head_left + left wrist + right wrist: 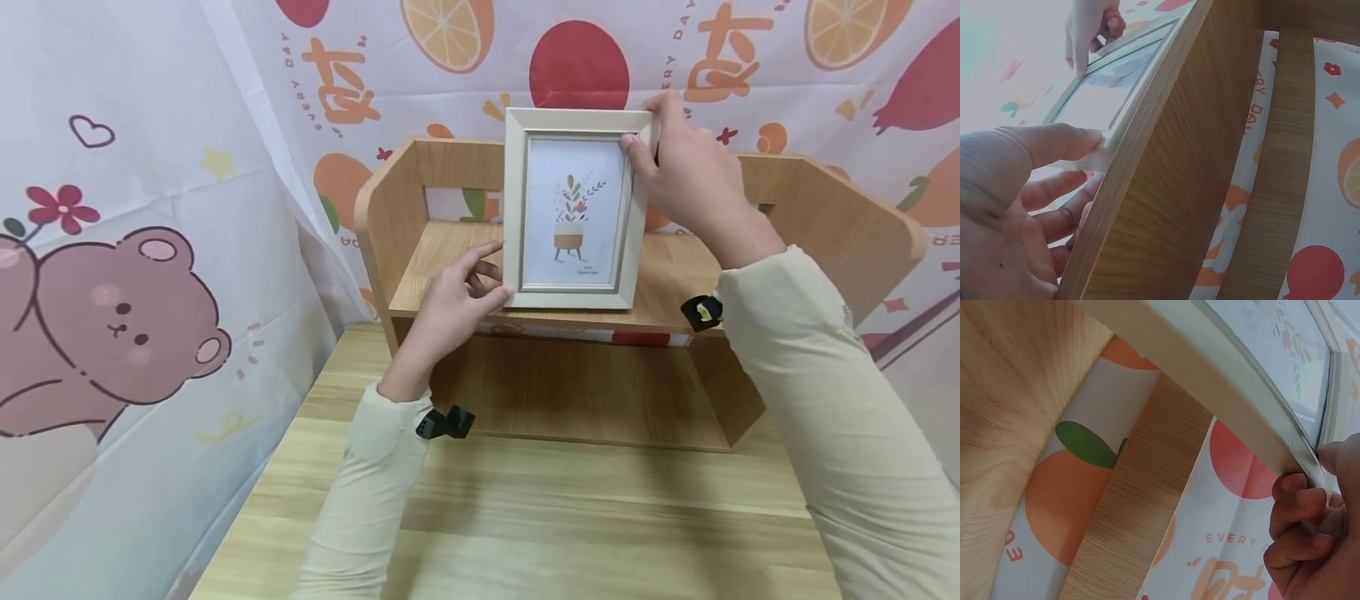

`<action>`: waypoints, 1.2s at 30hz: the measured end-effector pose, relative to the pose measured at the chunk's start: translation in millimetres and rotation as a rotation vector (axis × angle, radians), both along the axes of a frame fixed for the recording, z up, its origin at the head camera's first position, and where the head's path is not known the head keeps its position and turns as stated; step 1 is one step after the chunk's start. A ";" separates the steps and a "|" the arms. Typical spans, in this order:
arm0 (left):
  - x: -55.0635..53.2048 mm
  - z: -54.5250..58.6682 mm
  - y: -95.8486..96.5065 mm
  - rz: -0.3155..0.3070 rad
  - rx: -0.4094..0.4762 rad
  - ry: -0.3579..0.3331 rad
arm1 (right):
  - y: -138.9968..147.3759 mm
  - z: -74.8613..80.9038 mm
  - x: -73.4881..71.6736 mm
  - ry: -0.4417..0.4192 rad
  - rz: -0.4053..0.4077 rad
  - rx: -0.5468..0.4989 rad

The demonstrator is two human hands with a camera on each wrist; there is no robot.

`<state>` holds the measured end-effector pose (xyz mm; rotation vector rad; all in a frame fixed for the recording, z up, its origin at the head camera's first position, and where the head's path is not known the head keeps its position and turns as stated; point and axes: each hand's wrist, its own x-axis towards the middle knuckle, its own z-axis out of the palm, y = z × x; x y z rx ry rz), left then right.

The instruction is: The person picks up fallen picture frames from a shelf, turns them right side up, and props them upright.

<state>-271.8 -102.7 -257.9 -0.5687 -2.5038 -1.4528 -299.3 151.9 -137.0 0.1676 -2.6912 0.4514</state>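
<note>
A cream picture frame [572, 298] stands upright at the front of the wooden shelf's upper board [450, 250]. It shows a drawing of a potted plant. My right hand [693, 171] grips the top right corner, thumb on the front and fingers behind; in the right wrist view its curled fingers [1297, 512] sit behind the frame edge. At the lower left corner, my left hand [457, 300] holds the frame, its thumb pressed on the front, as the left wrist view shows. The other left fingers reach round the side, their tips partly hidden.
The shelf's side panels [390, 217] rise left and right of the frame. Below lies a lower compartment [585, 387], and the shelf stands on a light wooden table [525, 525]. A fruit-patterned curtain [495, 50] hangs behind; a bear-printed curtain [150, 317] hangs at left.
</note>
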 end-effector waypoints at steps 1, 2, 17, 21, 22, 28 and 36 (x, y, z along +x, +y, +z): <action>0.0 -0.4 -0.3 0.001 0.002 0.002 | -0.5 -1.0 0.1 0.003 -0.003 -0.009; 0.1 -0.8 -0.6 0.002 0.006 0.002 | -1.0 -1.9 0.2 0.005 -0.007 -0.017; 1.3 -1.5 -4.2 0.025 0.002 0.005 | -7.4 -11.1 0.7 0.035 -0.006 -0.120; 1.2 -1.8 -4.3 0.029 -0.008 0.007 | -7.4 -13.2 -0.2 0.050 0.002 -0.123; 0.9 -2.0 -4.4 0.029 -0.010 0.009 | -7.4 -13.5 -0.3 0.050 0.002 -0.122; -1.2 -1.6 -4.1 0.036 -0.023 0.008 | -7.1 -12.9 -0.5 0.051 -0.012 -0.103; -3.3 -1.0 -3.1 0.041 -0.041 0.001 | -7.2 -10.6 1.9 0.042 -0.027 -0.094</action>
